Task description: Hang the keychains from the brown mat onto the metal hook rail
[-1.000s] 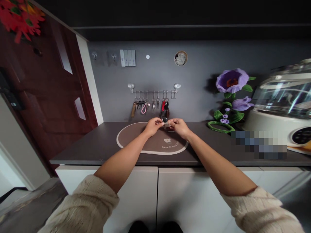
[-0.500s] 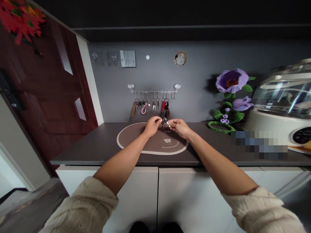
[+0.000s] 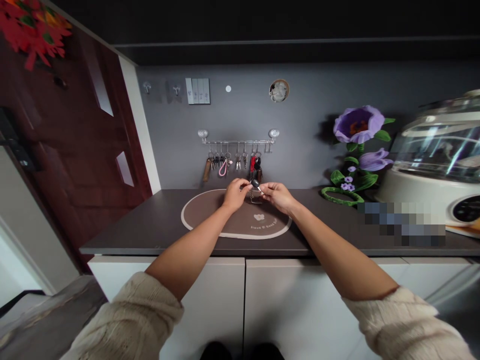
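Observation:
Above the back of the brown oval mat (image 3: 210,212), my two hands meet at a black-headed key (image 3: 255,183). My right hand (image 3: 278,196) pinches it by its silvery end, thumb and fingers pressed together. Close on its other side, my left hand (image 3: 237,194) is closed at the fingertips, on what looks like a thin ring too small to make out for sure. A short metal chain (image 3: 252,196) dangles between the hands. Just behind, several key bunches hang from a clear hook rail (image 3: 240,142) on the wall, among them a pink strap (image 3: 222,168) and a red fob (image 3: 252,164).
Purple fabric flowers (image 3: 359,125) stand at the right on a green ring base, beside a large cream appliance (image 3: 420,195) with a clear lid. The dark counter (image 3: 142,225) ends above white cabinet doors (image 3: 202,285). A dark shelf (image 3: 262,30) overhangs; a red-brown door (image 3: 75,150) is at left.
Both hands stay almost in place. My left fingertips and the black key head have shifted very slightly; the view has moved a little.

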Demonstrator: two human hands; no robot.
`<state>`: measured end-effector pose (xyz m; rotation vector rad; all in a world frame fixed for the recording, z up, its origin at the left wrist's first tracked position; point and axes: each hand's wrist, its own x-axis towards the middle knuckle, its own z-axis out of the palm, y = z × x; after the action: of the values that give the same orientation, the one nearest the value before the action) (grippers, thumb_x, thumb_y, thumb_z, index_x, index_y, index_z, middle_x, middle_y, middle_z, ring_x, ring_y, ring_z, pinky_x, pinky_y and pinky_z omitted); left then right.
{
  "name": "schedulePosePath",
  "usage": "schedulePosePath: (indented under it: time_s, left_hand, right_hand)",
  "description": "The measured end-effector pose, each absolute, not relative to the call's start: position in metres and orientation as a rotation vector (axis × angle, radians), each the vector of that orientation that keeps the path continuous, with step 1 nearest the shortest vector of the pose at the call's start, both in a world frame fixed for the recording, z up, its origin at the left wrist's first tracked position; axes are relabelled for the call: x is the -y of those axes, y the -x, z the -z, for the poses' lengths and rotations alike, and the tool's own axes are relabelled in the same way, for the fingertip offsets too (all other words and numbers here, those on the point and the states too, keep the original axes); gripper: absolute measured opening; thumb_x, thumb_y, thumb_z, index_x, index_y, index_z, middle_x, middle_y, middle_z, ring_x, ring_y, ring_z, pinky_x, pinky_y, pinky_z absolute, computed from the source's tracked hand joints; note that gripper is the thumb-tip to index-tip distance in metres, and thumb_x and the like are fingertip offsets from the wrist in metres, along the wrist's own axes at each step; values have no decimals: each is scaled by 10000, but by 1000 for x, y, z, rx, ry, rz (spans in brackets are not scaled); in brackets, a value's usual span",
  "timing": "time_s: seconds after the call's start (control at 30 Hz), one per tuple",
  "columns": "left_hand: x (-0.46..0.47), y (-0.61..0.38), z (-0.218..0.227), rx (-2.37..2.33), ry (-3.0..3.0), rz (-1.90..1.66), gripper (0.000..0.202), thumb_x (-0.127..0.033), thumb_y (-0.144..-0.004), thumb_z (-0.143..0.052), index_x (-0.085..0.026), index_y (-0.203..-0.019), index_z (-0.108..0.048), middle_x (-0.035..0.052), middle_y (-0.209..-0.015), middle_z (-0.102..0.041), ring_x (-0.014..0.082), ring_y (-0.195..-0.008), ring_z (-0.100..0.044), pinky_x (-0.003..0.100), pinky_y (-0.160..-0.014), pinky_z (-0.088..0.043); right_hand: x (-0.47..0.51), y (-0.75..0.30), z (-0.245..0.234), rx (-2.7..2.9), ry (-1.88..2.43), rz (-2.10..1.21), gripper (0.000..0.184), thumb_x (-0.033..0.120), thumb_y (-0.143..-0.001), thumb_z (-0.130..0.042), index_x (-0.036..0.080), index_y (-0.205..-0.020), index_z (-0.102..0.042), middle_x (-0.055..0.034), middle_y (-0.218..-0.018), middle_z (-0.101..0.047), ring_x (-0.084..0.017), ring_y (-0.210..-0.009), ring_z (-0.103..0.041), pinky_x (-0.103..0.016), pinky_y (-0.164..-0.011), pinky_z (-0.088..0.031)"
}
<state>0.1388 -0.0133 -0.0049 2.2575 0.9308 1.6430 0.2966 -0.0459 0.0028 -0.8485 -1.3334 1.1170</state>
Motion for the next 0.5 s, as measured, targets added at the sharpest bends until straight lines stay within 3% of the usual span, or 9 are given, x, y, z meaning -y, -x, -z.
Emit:
schedulePosePath:
  time_s: [0.23, 0.5]
  left_hand:
    - [10, -134, 1, -984, -2212, -1812, 129, -203, -759, -485, -157, -741, -604, 48, -804, -584, 136, -778, -515, 238, -683, -400]
    - [8, -136, 1, -911, -1936, -1704, 135, -224, -745, -486, -140, -716, -587, 23, -702, -605, 116, -672, -527, 233, -663, -398]
  right_hand:
    - [45, -296, -2, 1344, 898, -1126, 202, 293, -564, -696, 138, -631, -585, 13, -597, -546, -56, -547, -456, -208, -569, -361]
    - [47, -294, 1, 1418, 963, -1123, 201, 295, -584, -685, 135, -655, -587, 16, -612, -545, -57, -564, -463, -217, -616, -374]
